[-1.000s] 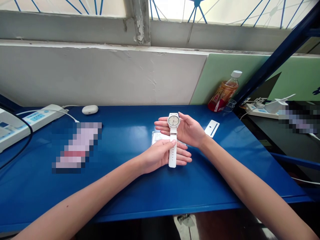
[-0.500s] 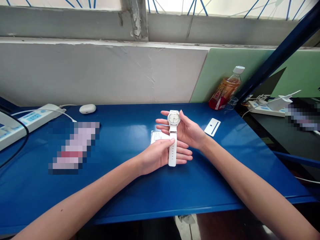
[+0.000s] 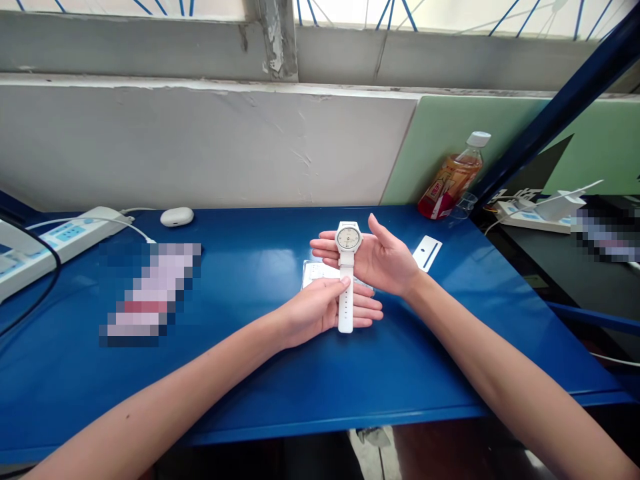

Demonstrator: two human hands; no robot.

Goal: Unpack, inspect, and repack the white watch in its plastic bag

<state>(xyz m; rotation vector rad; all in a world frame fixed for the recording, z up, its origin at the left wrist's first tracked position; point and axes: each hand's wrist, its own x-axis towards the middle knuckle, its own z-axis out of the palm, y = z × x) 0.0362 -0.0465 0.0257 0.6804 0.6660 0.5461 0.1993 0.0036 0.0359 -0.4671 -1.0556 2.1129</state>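
A white wristwatch (image 3: 349, 238) with a round pale dial and a strap full of small holes is held above the desk, dial up. My left hand (image 3: 320, 308) pinches the strap, thumb on top and fingers stretched out flat beneath it. Behind the dial, my right hand (image 3: 383, 257) lies open, palm up, its fingers under the watch and its thumb raised clear of it. Partly hidden by both hands, a clear packet with a white label (image 3: 314, 272) rests on the desk.
On the blue desk (image 3: 240, 373), a blurred-out phone-like object (image 3: 155, 287), a white earbud case (image 3: 177, 217) and a power strip (image 3: 75, 237) lie left. To the right are a white card (image 3: 428, 252) and a leaning drink bottle (image 3: 453, 183) beside a blue post (image 3: 555, 113).
My right thumb has lifted off the watch's edge, and the right hand has opened and shifted slightly right. The left hand still holds the strap in nearly the same place.
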